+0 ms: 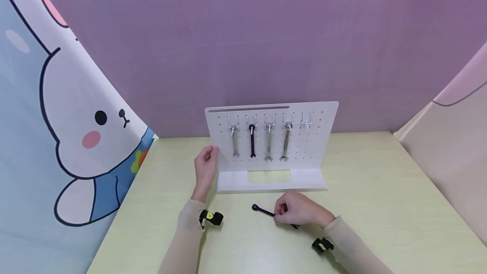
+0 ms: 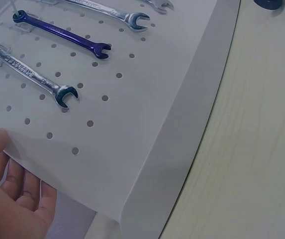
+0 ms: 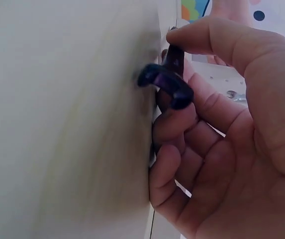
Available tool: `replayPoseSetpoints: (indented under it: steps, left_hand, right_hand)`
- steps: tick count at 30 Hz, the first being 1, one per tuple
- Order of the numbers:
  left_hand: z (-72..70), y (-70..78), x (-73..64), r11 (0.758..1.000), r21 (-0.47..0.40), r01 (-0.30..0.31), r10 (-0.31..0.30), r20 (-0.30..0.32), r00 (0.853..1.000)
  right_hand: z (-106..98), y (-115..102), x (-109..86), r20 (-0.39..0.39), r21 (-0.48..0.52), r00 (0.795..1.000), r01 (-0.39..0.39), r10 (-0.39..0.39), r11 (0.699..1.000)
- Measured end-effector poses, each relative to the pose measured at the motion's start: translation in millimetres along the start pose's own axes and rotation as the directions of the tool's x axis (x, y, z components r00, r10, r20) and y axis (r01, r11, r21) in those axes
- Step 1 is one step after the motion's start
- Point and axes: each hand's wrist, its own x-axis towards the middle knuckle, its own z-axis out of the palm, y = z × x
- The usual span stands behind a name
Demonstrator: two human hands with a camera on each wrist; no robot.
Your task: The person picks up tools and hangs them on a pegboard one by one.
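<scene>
My right hand (image 1: 300, 209) pinches the middle of a dark combination wrench (image 1: 263, 210) low over the table, in front of the pegboard. In the right wrist view the open end of this wrench (image 3: 169, 87) points toward the camera, thumb on one side and curled fingers on the other. With the thumb on its front face and fingers behind, my left hand (image 1: 206, 168) holds the left edge of the white pegboard (image 1: 228, 181). On the board hang a silver wrench (image 1: 235, 143), a dark purple wrench (image 2: 62, 35) and two more silver ones, open ends down.
At the right end of the row is another clear hook (image 1: 306, 122). The pegboard stands upright on its foot on a pale wooden table (image 1: 380, 189). Behind rises a purple cloth (image 1: 266, 54), and a rabbit-print cloth (image 1: 76, 130) hangs at the left.
</scene>
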Motion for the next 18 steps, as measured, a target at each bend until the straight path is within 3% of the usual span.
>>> replayPoseSetpoints:
  steps: [18]
  left_hand:
    - [0.9, -3.4, 2.3, 1.0, -0.008, -0.002, 0.002, -0.008, 1.0]
  right_hand:
    - [-4.3, 4.0, 0.9, -0.021, 0.049, 0.999, 0.029, -0.028, 0.998]
